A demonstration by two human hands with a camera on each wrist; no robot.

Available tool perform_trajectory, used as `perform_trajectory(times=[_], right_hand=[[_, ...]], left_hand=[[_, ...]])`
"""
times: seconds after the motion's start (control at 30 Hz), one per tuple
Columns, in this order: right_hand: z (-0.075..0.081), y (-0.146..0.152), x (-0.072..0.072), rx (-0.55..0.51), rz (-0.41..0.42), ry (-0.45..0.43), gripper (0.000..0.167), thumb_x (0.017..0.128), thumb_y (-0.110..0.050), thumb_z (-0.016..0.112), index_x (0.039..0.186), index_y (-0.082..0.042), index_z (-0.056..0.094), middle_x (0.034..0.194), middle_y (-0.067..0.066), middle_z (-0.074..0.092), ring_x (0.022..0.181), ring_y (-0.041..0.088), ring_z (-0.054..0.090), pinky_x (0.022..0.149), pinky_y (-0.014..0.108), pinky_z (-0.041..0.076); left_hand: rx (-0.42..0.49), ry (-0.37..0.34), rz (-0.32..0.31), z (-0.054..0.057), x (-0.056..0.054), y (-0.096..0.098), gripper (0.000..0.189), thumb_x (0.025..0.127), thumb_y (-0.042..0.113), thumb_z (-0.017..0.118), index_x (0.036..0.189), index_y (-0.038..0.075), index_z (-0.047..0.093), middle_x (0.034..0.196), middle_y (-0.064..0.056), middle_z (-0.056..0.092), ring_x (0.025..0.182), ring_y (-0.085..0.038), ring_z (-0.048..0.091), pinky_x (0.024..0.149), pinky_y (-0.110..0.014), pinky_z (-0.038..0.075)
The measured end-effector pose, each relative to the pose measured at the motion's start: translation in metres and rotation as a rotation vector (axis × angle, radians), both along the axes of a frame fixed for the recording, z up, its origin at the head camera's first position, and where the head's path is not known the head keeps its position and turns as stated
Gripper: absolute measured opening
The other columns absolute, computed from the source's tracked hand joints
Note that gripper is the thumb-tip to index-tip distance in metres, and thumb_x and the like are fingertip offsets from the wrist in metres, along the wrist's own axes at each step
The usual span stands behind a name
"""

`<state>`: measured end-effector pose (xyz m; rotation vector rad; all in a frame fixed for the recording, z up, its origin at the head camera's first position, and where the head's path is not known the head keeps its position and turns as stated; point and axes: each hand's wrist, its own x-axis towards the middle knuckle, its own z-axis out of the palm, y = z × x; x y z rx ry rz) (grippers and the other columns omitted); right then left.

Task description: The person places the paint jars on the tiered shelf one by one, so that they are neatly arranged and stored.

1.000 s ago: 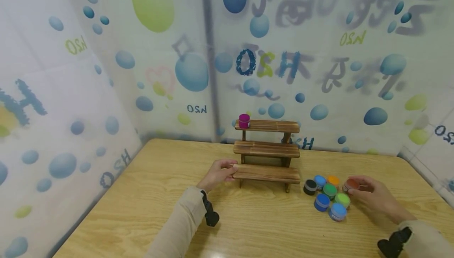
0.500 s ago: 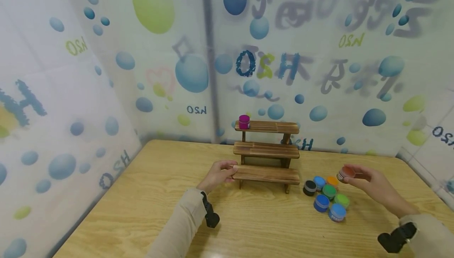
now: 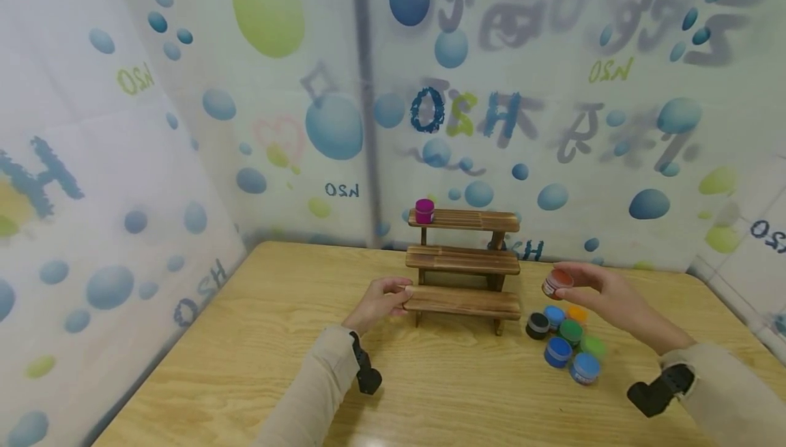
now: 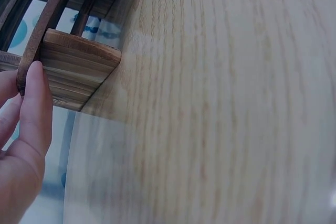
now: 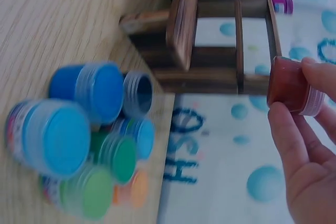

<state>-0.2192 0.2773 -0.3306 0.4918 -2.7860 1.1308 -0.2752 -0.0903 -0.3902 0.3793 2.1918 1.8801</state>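
Observation:
A three-tier wooden shelf [image 3: 463,301] stands on the table. My left hand [image 3: 376,305] pinches the left end of its lowest board between thumb and fingers, as the left wrist view also shows [image 4: 31,129]. Held in the air by my right hand [image 3: 608,297] is a small paint jar [image 3: 557,284] with reddish-brown paint; thumb and fingers grip its sides in the right wrist view. The jar is above the table, right of the shelf and apart from it. On the top board's left end sits a magenta paint jar [image 3: 424,211].
Right of the shelf, several paint jars stand close together: black [image 3: 537,325], dark blue [image 3: 557,351], light blue [image 3: 585,368], green [image 3: 570,332], lime [image 3: 593,347] and orange [image 3: 576,314] among them. A printed curtain [image 3: 276,126] hangs behind the wooden table [image 3: 245,338].
My right hand has lifted the reddish-brown paint jar off the table and carried it left, towards the shelf. My left hand keeps its hold on the lowest board.

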Motion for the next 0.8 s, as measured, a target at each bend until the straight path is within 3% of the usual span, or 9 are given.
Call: perform_trajectory(times=[0.17,0.3,0.57,0.8], right_hand=[[0.005,-0.016,-0.006,0.001,0.076,0.057,0.045,0.086,-0.025,0.059,0.125,-0.003,0.048,0.111,0.012,0.055,0.097,0.018,0.053,0.074,0.027,0.048],[0.015,-0.027,-0.016,-0.015,0.115,0.079,0.044,0.087,-0.021,0.059,0.124,0.000,0.048,0.111,0.014,0.055,0.099,0.026,0.053,0.075,0.025,0.049],[0.035,-0.047,-0.037,-0.042,0.117,0.094,0.047,0.085,-0.024,0.061,0.125,-0.003,0.048,0.114,0.014,0.054,0.102,0.028,0.052,0.081,0.042,0.046],[0.043,-0.072,-0.063,-0.069,0.125,0.118,0.048,0.083,-0.028,0.063,0.122,-0.004,0.051,0.110,0.012,0.055,0.097,0.025,0.053,0.080,0.043,0.045]], left_hand=[[0.004,-0.006,-0.006,0.000,0.000,0.000,0.030,0.088,0.002,0.052,0.116,-0.011,0.050,0.089,-0.012,0.052,0.069,-0.013,0.054,0.076,-0.045,0.050],[0.006,0.003,-0.005,-0.001,-0.001,0.000,0.030,0.089,0.002,0.052,0.116,-0.011,0.049,0.088,-0.013,0.052,0.067,-0.013,0.054,0.074,-0.045,0.050],[0.012,-0.016,-0.007,-0.001,-0.001,0.000,0.033,0.089,0.003,0.051,0.119,-0.012,0.047,0.091,-0.015,0.052,0.070,-0.013,0.054,0.076,-0.044,0.050],[0.012,-0.015,-0.002,-0.001,-0.001,0.001,0.033,0.089,0.003,0.051,0.118,-0.011,0.048,0.089,-0.013,0.053,0.070,-0.013,0.054,0.077,-0.046,0.049]])
